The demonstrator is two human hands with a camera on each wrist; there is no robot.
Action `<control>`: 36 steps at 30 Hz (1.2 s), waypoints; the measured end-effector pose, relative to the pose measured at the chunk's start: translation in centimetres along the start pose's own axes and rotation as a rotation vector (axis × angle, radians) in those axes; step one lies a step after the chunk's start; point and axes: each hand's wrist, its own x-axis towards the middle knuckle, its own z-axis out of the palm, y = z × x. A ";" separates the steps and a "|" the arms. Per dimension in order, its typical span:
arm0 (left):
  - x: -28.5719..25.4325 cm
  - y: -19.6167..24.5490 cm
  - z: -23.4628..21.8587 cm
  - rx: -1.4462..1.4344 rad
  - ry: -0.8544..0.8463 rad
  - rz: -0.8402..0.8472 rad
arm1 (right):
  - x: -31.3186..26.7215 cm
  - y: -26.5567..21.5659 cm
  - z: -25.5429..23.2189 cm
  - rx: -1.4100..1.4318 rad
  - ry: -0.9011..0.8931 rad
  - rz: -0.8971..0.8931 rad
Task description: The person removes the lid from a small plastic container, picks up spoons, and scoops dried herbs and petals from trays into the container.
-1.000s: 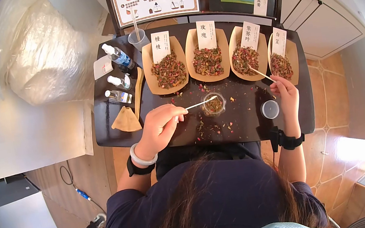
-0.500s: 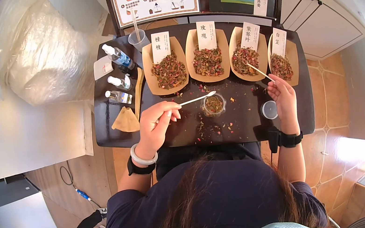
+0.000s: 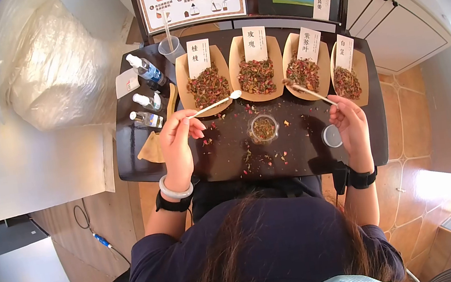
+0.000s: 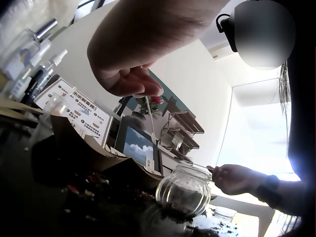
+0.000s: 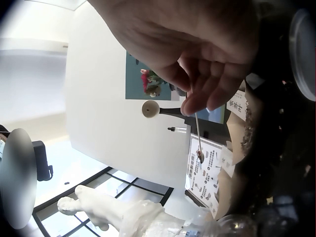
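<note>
My left hand point(image 3: 188, 118) pinches a white spoon point(image 3: 220, 102); its bowl hovers at the near edge between the first tray point(image 3: 204, 83) and the second tray point(image 3: 256, 72) of dried herbs. My right hand point(image 3: 335, 103) pinches a wooden spoon point(image 3: 302, 90) whose tip sits over the third tray point(image 3: 302, 70). A small glass jar point(image 3: 264, 128) with herbs in it stands on the dark table point(image 3: 303, 155) between my hands. In the left wrist view the left hand point(image 4: 129, 79) holds the spoon above the jar point(image 4: 185, 190). In the right wrist view the right hand's fingers point(image 5: 197, 96) grip the thin handle.
A fourth tray point(image 3: 348, 74) is at the far right, and the jar's lid point(image 3: 331, 135) lies by my right hand. Three small bottles point(image 3: 148, 101), a plastic cup point(image 3: 170, 47) and a brown paper cone point(image 3: 154, 149) sit at the left. Loose petals litter the table.
My left hand has lifted the white spoon away from the jar and swung it back-left toward the trays. My right hand has raised the wooden spoon's tip over the third tray.
</note>
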 end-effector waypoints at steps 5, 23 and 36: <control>0.4 -0.2 -0.5 -0.042 0.120 -0.072 | -0.8 -0.7 1.2 -0.138 -0.228 0.089; 1.6 -0.7 -2.7 0.645 0.264 0.176 | -1.7 -1.7 3.6 -0.672 -0.353 -0.074; 2.2 -2.3 -3.4 0.091 0.055 -0.313 | -1.6 -1.2 3.1 -0.528 -0.311 -0.037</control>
